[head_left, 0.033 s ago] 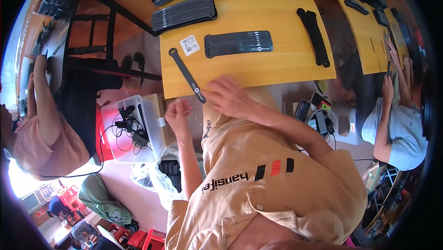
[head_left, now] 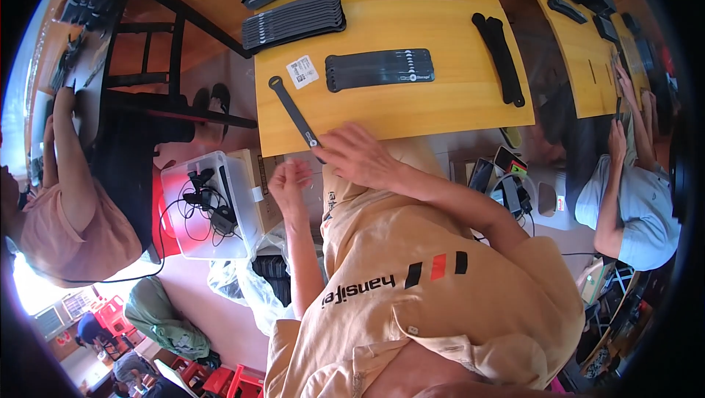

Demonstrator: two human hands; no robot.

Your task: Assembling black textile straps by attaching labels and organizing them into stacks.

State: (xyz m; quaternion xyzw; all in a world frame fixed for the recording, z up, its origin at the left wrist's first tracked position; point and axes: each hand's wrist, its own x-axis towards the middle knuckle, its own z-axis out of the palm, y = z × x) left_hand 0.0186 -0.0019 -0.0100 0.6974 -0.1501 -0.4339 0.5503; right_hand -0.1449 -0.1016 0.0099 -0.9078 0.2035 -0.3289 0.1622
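A single black strap (head_left: pixel 294 113) with a slot at its far end lies slanted at the near left of the yellow table. My right hand (head_left: pixel 358 154) reaches over its near end, fingers stretched out, and covers part of it; whether they press on the strap I cannot tell. Just off the table edge, my left hand (head_left: pixel 288 181) is held up with its fingers curled together; anything between them is too small to make out. Beyond the hands, a neat row of overlapping black straps (head_left: pixel 378 70) lies beside a white printed label (head_left: pixel 302 73).
Stacks of black straps (head_left: pixel 294 22) stand at the far left of the table (head_left: pixel 440 115). More straps (head_left: pixel 499 60) lie along its right side. A clear bin (head_left: pixel 213 207) with cables stands at lower left. A co-worker (head_left: pixel 631 207) sits on the right, another person (head_left: pixel 77 214) on the left.
My right hand has shifted a little left and down, over the near end of the single strap. My left hand has moved slightly right. The straps look unmoved.
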